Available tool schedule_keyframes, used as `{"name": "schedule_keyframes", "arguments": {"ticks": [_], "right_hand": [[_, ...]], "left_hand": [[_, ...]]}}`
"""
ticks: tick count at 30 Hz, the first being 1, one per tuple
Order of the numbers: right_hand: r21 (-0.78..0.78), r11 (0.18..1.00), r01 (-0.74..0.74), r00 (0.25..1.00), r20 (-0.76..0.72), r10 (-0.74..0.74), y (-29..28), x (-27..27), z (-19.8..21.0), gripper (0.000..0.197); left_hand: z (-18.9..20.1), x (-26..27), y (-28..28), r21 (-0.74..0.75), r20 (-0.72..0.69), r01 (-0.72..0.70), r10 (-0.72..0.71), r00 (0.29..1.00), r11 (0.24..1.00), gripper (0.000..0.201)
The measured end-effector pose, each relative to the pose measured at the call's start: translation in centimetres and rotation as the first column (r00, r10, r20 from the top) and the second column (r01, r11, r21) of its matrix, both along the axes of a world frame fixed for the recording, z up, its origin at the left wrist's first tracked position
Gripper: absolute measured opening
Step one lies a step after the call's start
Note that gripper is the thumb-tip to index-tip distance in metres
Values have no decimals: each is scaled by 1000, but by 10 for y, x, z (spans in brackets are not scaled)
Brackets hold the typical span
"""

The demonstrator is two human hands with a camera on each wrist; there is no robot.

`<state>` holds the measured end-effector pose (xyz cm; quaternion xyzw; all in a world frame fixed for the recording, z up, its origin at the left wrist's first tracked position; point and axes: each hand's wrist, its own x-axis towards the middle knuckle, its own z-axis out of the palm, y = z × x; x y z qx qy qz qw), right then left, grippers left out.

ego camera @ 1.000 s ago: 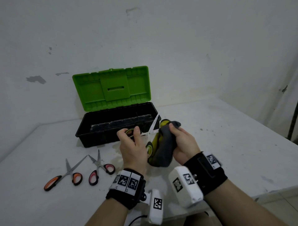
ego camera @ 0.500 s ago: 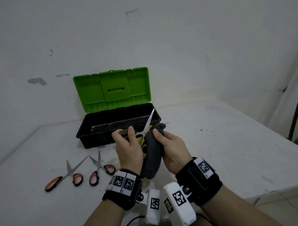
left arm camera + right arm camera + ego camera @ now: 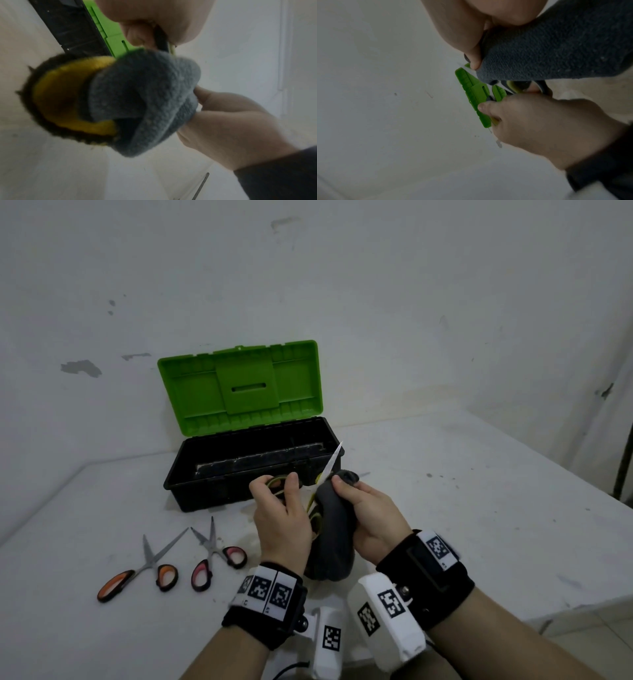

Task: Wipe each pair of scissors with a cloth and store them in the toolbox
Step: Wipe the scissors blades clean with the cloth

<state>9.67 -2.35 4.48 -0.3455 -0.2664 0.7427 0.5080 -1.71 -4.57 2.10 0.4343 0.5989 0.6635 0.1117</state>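
**Wiping the yellow-handled scissors over the table**

Working from the biggest thing down, we start with the white table, which fills the lower half of the head view. On it, at about 11 o'clock from our hands, stands the toolbox, a black tub with its green lid swung up and back toward the wall.

In front of the toolbox, at the centre of the view, we hold a grey cloth in our right hand. The fingers and thumb are curled round the cloth, squeezing it against the scissors. Our left hand is closed on the yellow-and-black handles of that pair of scissors; one finger loop shows above the thumb, and the other loop peeks out between the hand and the cloth. The bright blade sticks out of the cloth toward 1 o'clock, its tip over the toolbox's front right corner. The left wrist view shows the cloth bunched through and over a yellow handle loop.

At 9 o'clock from our hands two more pairs lie on the table, both slightly open with blades pointing away from us: the pink-handled scissors nearer, and the orange-handled scissors just beside them, farther left.
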Motion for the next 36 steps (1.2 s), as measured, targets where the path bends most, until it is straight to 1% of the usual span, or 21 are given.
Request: {"name": "schedule_keyframes", "arguments": {"ticks": [3,5,7,8,9,11,13,14,16,19,22,27,31,33,36], "right_hand": [[-4,992,130,991,23,-130,16,16,-4,18],[-4,968,251,968,21,-251,27,31,-5,20],[42,936,349,936,32,-350,37,47,-4,26],[87,927,364,928,54,-369,37,52,-2,26],[141,923,359,924,86,-372,38,55,-1,25],[288,914,287,908,223,-356,35,57,1,20],[447,881,157,845,401,-354,29,54,3,18],[502,860,89,804,474,-360,26,51,4,17],[557,830,-27,751,560,-351,20,45,5,13],[578,799,-165,694,644,-322,17,40,0,8],[573,785,-236,659,688,-304,14,39,-5,9],[590,776,-223,648,685,-334,10,38,-6,11],[609,773,-178,672,649,-357,9,36,-9,12],[616,768,-174,674,643,-362,7,35,-11,14],[602,780,-168,676,647,-353,3,32,-15,11]], "left_hand": [[0,-7,-2,-9,7,6,-6,1000,1000,22],[-4,-17,-4,-31,8,11,-11,1000,999,22],[-7,-28,-6,-66,31,45,-43,999,997,18],[-8,-32,-7,-82,44,71,-67,997,994,15],[-9,-36,-8,-92,55,96,-91,994,991,13],[-8,-39,-9,-94,87,141,-133,987,986,12],[-8,-41,-8,-88,119,173,-162,980,981,12],[-8,-42,-7,-89,125,185,-174,977,979,12],[-10,-44,-3,-94,130,209,-196,972,973,9],[-14,-46,-1,-101,140,231,-216,966,968,8],[-11,-46,-3,-115,120,236,-223,967,965,10],[-12,-46,-2,-150,71,212,-203,977,966,9],[-10,-44,-4,-143,-83,101,-114,990,985,12],[-10,-42,-4,-110,-76,85,-94,993,990,11],[-12,-41,-2,-89,-60,43,-48,997,995,9]]}}
